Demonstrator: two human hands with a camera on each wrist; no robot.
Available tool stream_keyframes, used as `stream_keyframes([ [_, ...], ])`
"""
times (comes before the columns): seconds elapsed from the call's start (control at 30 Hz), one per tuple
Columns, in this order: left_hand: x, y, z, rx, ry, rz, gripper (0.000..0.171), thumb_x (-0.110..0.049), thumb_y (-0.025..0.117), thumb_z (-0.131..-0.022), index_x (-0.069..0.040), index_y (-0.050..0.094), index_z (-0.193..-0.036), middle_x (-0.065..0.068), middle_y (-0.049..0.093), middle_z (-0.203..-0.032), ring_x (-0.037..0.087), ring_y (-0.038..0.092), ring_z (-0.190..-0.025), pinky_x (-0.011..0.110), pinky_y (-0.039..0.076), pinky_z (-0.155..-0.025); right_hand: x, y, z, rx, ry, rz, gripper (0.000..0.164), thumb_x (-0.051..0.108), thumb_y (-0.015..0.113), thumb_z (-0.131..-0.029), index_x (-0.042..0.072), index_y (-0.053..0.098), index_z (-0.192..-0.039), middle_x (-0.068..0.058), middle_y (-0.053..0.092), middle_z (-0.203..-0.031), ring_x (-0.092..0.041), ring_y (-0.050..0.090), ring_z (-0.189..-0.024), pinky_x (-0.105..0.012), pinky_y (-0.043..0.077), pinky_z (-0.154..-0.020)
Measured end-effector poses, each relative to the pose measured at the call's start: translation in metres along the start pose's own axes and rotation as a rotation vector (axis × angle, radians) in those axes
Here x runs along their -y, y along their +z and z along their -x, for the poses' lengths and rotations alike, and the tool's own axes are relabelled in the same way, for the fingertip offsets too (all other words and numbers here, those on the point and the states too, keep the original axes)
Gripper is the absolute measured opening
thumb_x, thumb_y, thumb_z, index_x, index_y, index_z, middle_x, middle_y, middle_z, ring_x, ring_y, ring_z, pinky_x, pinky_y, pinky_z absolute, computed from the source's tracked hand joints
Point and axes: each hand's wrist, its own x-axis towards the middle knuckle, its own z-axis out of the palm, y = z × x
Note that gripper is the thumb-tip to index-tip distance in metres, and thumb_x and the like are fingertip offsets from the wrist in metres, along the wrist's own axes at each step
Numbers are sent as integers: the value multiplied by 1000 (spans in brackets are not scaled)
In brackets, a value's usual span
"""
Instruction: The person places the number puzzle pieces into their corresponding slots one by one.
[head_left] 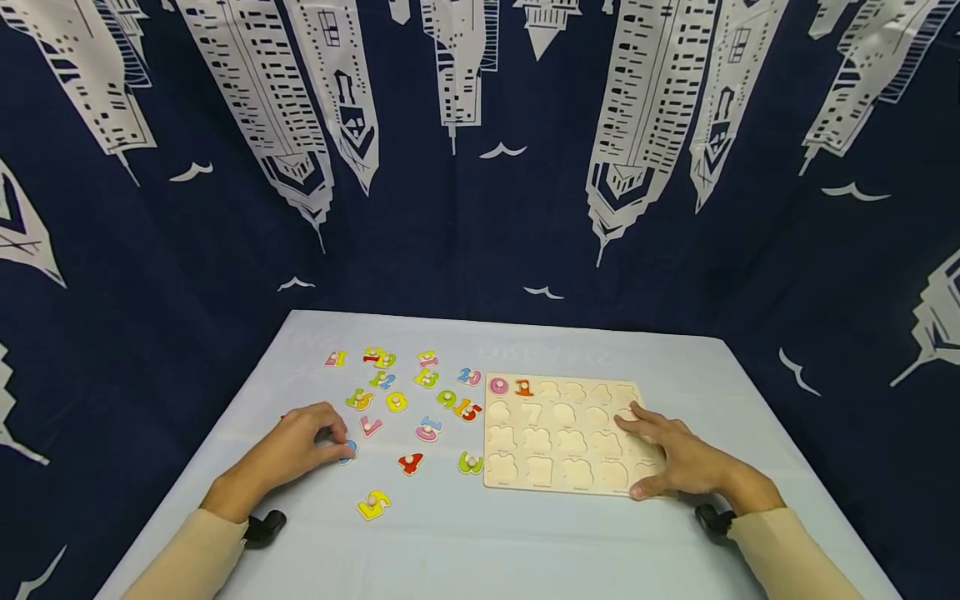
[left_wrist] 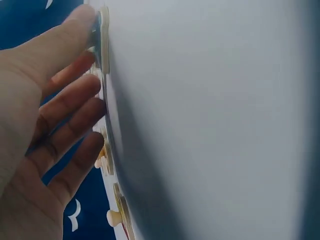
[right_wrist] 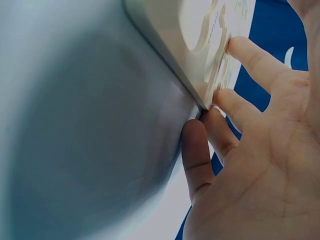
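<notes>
The left hand pinches a blue piece between thumb and forefinger, low over the left part of the white table, with a pink piece, a red four and a yellow piece near it. The right hand, its fingers spread apart, rests on the right edge of the wooden board, which holds a pink zero and an orange one (side by side, top row, left end).
</notes>
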Motion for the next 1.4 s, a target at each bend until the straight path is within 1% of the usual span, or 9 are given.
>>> stream_keyframes([
  [0.1, -2, -1, -1, 8, -22, -1, 26, -36, 104, -90, -33, 80, -101, -19, 74, -103, 5, 68, -99, 32, 58, -93, -1, 1, 1, -2, 5, -2, 122, 53, 108, -74, 12, 52, -175, -35, 26, -188, -51, 50, -147, -79, 46, -120],
  [0.23, -2, -5, 1, 45, 14, 12, 25, -29, 102, -92, -34, 84, -110, -19, 76, -109, 7, 71, -103, 33, 56, -96, -1, 1, 2, -10, 7, 0, 121, 50, 109, -75, 12, 53, -175, -35, 26, -188, -51, 50, -146, -80, 46, -119],
  [0.53, 0, -5, 2, 64, 69, 70, 22, -19, 96, -99, -34, 82, -107, -21, 75, -110, 4, 73, -106, 32, 62, -98, 0, -4, 4, 9, -2, -6, 119, 49, 108, -78, 11, 51, -175, -36, 24, -188, -53, 49, -149, -82, 45, -120],
  [0.63, -3, -4, -1, 40, 70, 52, 23, -19, 97, -98, -34, 81, -105, -22, 75, -109, 2, 73, -108, 34, 65, -100, 1, -8, 5, 22, -9, -31, 120, 47, 108, -78, 12, 50, -176, -35, 23, -189, -53, 47, -151, -82, 44, -121],
  [0.8, -15, -3, -5, -33, 86, 20, 25, -17, 99, -96, -33, 81, -104, -25, 77, -107, 2, 75, -105, 37, 67, -100, 1, -15, 6, 28, -7, -51, 124, 43, 109, -78, 6, 45, -177, -40, 23, -187, -72, 36, -161, -91, 35, -124],
  [0.9, -26, -3, -12, -70, 111, 33, 25, -16, 98, -96, -32, 80, -105, -24, 77, -107, 5, 77, -104, 42, 69, -100, 1, -18, 8, 26, 28, -20, 127, 41, 109, -77, -2, 43, -176, -43, 26, -184, -77, 29, -163, -91, 33, -126],
  [1.03, -39, -1, -22, -97, 125, 48, 25, -16, 98, -97, -32, 80, -106, -23, 78, -108, 6, 77, -105, 47, 69, -103, 3, -21, 8, 48, 65, 55, 127, 41, 110, -76, -10, 45, -172, -42, 30, -183, -73, 32, -164, -85, 39, -128],
  [1.2, -59, 7, -41, -126, 179, 69, 23, -14, 98, -97, -25, 80, -106, -16, 79, -107, 9, 79, -102, 46, 71, -97, 6, -22, 4, 55, 77, 111, 126, 43, 110, -74, -10, 48, -170, -41, 34, -182, -71, 34, -163, -82, 40, -129],
  [1.4, -83, 23, -69, -157, 262, 110, 22, -9, 98, -95, -17, 80, -105, -9, 81, -105, 18, 80, -98, 46, 71, -92, 4, -21, 8, 48, 84, 82, 127, 42, 110, -73, -8, 47, -171, -42, 33, -182, -73, 34, -163, -84, 39, -128],
])
